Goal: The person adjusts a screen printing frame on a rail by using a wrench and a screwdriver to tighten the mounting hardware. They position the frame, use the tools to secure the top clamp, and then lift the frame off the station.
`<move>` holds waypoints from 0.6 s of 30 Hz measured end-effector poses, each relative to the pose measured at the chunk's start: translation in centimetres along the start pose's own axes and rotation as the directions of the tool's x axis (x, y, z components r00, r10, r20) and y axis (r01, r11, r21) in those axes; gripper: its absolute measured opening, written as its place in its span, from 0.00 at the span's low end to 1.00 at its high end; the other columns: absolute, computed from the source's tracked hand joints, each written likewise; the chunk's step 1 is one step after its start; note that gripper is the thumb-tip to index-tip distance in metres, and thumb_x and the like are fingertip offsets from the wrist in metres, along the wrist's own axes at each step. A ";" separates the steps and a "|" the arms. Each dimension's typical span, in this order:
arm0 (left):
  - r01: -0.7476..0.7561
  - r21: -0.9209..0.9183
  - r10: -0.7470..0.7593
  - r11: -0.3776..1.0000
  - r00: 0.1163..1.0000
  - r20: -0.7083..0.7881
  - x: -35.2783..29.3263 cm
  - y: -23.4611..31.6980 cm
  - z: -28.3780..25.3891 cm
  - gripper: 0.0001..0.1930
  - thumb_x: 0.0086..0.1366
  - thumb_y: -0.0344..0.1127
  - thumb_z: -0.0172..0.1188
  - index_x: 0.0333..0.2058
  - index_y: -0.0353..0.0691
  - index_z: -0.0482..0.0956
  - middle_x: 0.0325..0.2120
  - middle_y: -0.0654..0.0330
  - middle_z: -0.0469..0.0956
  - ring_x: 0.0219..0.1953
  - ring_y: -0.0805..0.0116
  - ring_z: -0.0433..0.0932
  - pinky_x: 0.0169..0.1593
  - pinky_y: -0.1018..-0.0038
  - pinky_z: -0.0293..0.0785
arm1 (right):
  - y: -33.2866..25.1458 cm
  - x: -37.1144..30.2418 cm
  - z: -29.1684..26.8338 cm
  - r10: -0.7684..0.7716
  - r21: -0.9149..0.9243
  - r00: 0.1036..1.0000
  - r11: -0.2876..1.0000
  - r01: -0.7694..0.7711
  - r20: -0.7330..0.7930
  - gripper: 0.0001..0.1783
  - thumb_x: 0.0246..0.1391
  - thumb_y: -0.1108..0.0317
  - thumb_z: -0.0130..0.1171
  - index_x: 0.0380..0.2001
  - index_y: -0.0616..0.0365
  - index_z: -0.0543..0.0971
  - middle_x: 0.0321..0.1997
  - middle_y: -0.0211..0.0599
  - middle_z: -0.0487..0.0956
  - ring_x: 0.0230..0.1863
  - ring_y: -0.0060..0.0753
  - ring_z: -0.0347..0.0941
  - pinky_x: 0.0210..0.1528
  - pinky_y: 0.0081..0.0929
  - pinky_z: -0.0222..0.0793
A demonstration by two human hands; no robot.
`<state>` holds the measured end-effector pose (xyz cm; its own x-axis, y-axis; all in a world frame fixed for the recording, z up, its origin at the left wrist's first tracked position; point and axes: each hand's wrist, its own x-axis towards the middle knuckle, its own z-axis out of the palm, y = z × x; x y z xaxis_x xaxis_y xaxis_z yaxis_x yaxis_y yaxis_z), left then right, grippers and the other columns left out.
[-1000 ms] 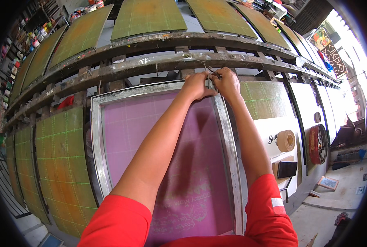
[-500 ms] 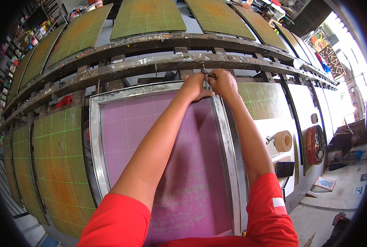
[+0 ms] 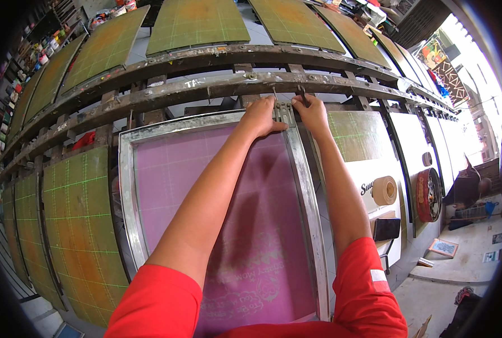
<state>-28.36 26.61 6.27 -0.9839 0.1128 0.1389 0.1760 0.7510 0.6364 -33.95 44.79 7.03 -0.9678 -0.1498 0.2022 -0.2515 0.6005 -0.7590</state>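
Note:
A silk-screen frame [image 3: 128, 186] with silvery metal bars and purple mesh [image 3: 189, 174] lies in front of me; pale reversed lettering shows in its near part. My left hand [image 3: 260, 118] grips the far bar close to the right corner, its thumb lying on top. A small metal hinge-like bracket [image 3: 283, 114] sits at that corner, between my hands. Just right of it, my right hand [image 3: 313, 116] pinches a small dark metal tool [image 3: 301, 97], whose exact kind I cannot make out. The tool's upper end is near the dark metal rail [image 3: 228, 87].
Green-lined printing boards [image 3: 79, 219] stand left and beyond the rails. To the right, a white board carries a roll of brown tape [image 3: 384, 190] and a phone-like black object [image 3: 387, 229]. A round red tin [image 3: 428, 195] stands farther right.
My right hand has moved right with the dark tool, away from my left hand, and the bracket between them now shows. The left hand stays at the frame's corner.

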 end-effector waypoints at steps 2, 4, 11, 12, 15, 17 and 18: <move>-0.014 0.013 0.014 1.000 1.000 -0.014 0.1 0.1 0.3 0.42 0.44 0.50 0.78 0.53 0.29 0.72 0.47 0.41 0.78 0.52 0.45 0.77 0.57 0.58 0.72 | 0.9 0.1 0.0 0.009 -0.025 0.999 1.000 -0.007 0.050 0.15 0.51 0.59 0.66 0.37 0.59 0.85 0.34 0.48 0.84 0.39 0.43 0.83 0.45 0.36 0.74; -0.010 0.023 0.010 1.000 1.000 -0.012 -0.1 -0.3 0.1 0.39 0.45 0.50 0.78 0.50 0.30 0.73 0.45 0.43 0.80 0.52 0.48 0.78 0.57 0.56 0.70 | 0.1 -0.4 0.4 -0.008 -0.036 0.997 0.999 0.011 0.072 0.15 0.51 0.59 0.66 0.36 0.60 0.85 0.34 0.48 0.84 0.39 0.44 0.83 0.44 0.37 0.74; -0.014 0.075 0.012 0.997 1.000 0.025 0.0 0.0 0.2 0.44 0.46 0.50 0.76 0.58 0.29 0.70 0.49 0.43 0.79 0.54 0.49 0.77 0.59 0.58 0.70 | -0.5 -0.1 -0.2 -0.063 -0.174 0.993 0.981 0.080 0.103 0.14 0.51 0.60 0.66 0.36 0.58 0.85 0.34 0.50 0.84 0.40 0.51 0.81 0.44 0.40 0.73; -0.023 0.080 0.023 0.997 1.000 0.007 0.0 -0.1 0.4 0.45 0.46 0.50 0.76 0.58 0.29 0.70 0.49 0.42 0.78 0.54 0.48 0.77 0.59 0.58 0.71 | -0.6 0.0 -0.3 -0.071 -0.176 0.990 0.980 0.092 0.120 0.14 0.51 0.60 0.66 0.36 0.58 0.85 0.34 0.50 0.83 0.40 0.52 0.81 0.43 0.41 0.73; -0.054 0.080 0.054 0.995 0.999 -0.001 0.3 -0.4 0.5 0.45 0.46 0.51 0.75 0.58 0.28 0.69 0.50 0.42 0.77 0.54 0.47 0.76 0.59 0.58 0.71 | -0.7 0.4 -0.5 -0.075 -0.187 0.985 0.977 0.103 0.153 0.14 0.51 0.59 0.66 0.37 0.57 0.86 0.33 0.51 0.83 0.40 0.53 0.81 0.44 0.41 0.73; -0.053 0.090 0.052 0.995 0.999 0.006 0.3 -0.6 0.4 0.46 0.46 0.52 0.75 0.58 0.28 0.69 0.51 0.42 0.77 0.55 0.47 0.75 0.60 0.58 0.71 | -0.7 0.4 -0.4 -0.080 -0.187 0.985 0.976 0.109 0.156 0.14 0.51 0.59 0.66 0.37 0.56 0.86 0.34 0.51 0.83 0.40 0.53 0.81 0.44 0.42 0.73; -0.042 0.101 0.041 0.994 0.999 0.010 0.3 -0.3 0.3 0.46 0.46 0.53 0.75 0.58 0.28 0.69 0.52 0.42 0.77 0.55 0.47 0.75 0.60 0.58 0.71 | -0.7 0.2 -0.3 -0.084 -0.185 0.985 0.976 0.111 0.150 0.13 0.51 0.59 0.66 0.37 0.56 0.86 0.35 0.51 0.83 0.41 0.53 0.81 0.44 0.42 0.73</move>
<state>-28.75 26.62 5.84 -0.9760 0.1501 0.1579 0.2132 0.8074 0.5502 -33.98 44.56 7.76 -0.9335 -0.3156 0.1701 -0.3517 0.7149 -0.6043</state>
